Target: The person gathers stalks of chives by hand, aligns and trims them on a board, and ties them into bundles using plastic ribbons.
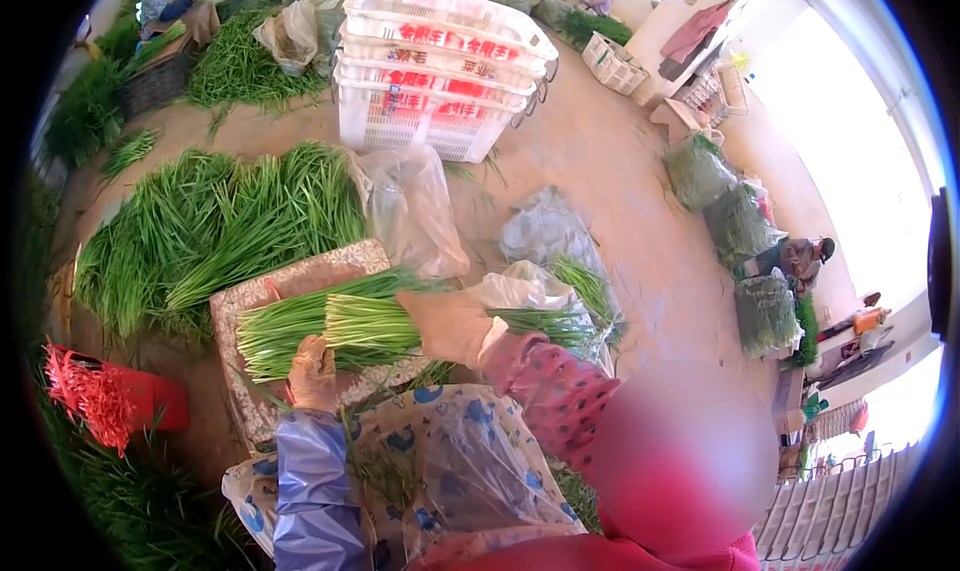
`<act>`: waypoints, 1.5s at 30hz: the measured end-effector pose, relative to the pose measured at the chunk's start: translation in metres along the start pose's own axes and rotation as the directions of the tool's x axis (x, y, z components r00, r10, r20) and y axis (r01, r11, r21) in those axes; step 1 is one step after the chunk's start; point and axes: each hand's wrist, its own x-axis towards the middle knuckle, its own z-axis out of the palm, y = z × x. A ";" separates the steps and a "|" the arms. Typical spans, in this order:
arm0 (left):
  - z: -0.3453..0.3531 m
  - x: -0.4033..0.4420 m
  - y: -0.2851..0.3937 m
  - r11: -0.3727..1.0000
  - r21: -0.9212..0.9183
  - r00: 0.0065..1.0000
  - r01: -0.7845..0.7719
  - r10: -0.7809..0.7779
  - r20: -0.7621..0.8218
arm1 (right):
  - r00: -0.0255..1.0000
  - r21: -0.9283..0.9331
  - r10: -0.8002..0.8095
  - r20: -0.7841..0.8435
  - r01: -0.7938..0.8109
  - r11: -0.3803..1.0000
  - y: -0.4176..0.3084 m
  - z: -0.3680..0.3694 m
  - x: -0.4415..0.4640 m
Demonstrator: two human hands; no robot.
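Two hands work over a low patterned board (235, 316) left of the frame's centre in the head view. Across the board lies a bundle of green stems (372, 323), its pale ends pointing left, with looser stems (272, 339) beside it. The right hand (450, 326), in a dotted sleeve, is partly closed over the bundle's right part — its fingertips are hard to make out. The left hand (314, 373), in a blue sleeve, is curled at the near edge of the stems, touching them; whether it grips any, I cannot tell. A printed apron (440, 441) spreads below, at bottom centre. A large pile of green stems (220, 221) fills the left, beside a clear bag (415, 211). Stacked white crates (430, 81) stand at upper centre — a red container (160, 399) holding red strips (95, 396) sits at lower left.
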 end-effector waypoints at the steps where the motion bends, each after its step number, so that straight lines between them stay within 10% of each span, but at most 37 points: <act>1: 0.002 0.002 -0.003 0.992 -0.129 1.000 0.010 -0.014 -0.026 | 1.000 0.039 0.025 -0.012 -0.025 0.999 -0.004 -0.012 -0.005; 2: 0.006 0.000 -0.004 0.992 -0.128 0.999 0.011 -0.015 -0.028 | 0.998 0.082 0.053 -0.021 -0.051 0.995 -0.006 -0.017 -0.008; 3: 0.007 -0.003 0.002 0.797 -0.563 0.962 0.216 -0.273 -0.017 | 0.998 0.087 0.053 -0.018 -0.051 0.995 -0.006 -0.018 -0.009; 5: 0.010 -0.011 0.001 0.386 -0.863 0.866 0.327 -0.488 0.110 | 0.975 -0.002 0.193 0.113 -0.194 0.981 -0.005 -0.019 -0.010; 9: -0.004 -0.006 0.015 0.693 -0.670 0.932 0.265 -0.362 -0.005 | 0.985 -0.001 0.165 0.047 -0.165 0.986 -0.001 -0.014 -0.016; 11: -0.013 -0.003 0.026 0.536 -0.718 0.835 0.443 -0.539 0.112 | 0.970 -0.070 0.210 0.124 -0.202 0.977 -0.002 -0.013 -0.016; 13: -0.016 -0.004 0.020 0.454 -0.771 0.823 0.447 -0.546 0.156 | 0.998 -0.119 0.004 -0.064 -0.012 0.993 0.026 0.017 -0.017; 19: -0.010 -0.029 0.040 0.155 -0.932 0.760 0.328 -0.630 0.163 | 0.973 -0.019 0.189 0.135 -0.188 0.982 -0.002 -0.026 0.019; 25: 0.010 -0.038 0.045 0.282 -0.837 0.668 0.470 -0.733 0.128 | 0.979 -0.071 0.126 0.158 -0.116 0.991 -0.037 -0.003 0.065; 31: 0.016 -0.046 0.046 0.540 -0.714 0.782 0.445 -0.623 0.016 | 0.949 -0.108 0.077 0.307 -0.046 0.993 -0.084 0.030 0.117; 37: 0.010 -0.045 0.062 0.688 -0.522 0.826 0.504 -0.560 0.060 | 0.928 -0.196 -0.331 0.173 0.362 0.911 -0.092 0.106 0.147; 38: 0.019 -0.049 0.055 0.749 -0.516 0.868 0.415 -0.495 -0.022 | 0.911 -0.212 -0.107 0.397 0.205 0.956 -0.093 0.115 0.148; 41: 0.035 -0.061 0.049 0.410 -0.794 0.790 0.449 -0.598 0.139 | 0.937 -0.388 -0.089 0.337 0.225 0.894 -0.091 0.141 0.146; 45: 0.020 -0.050 0.091 0.925 -0.073 0.798 0.372 -0.278 0.535 | 0.926 -0.455 -0.045 0.376 0.227 0.861 -0.090 0.146 0.150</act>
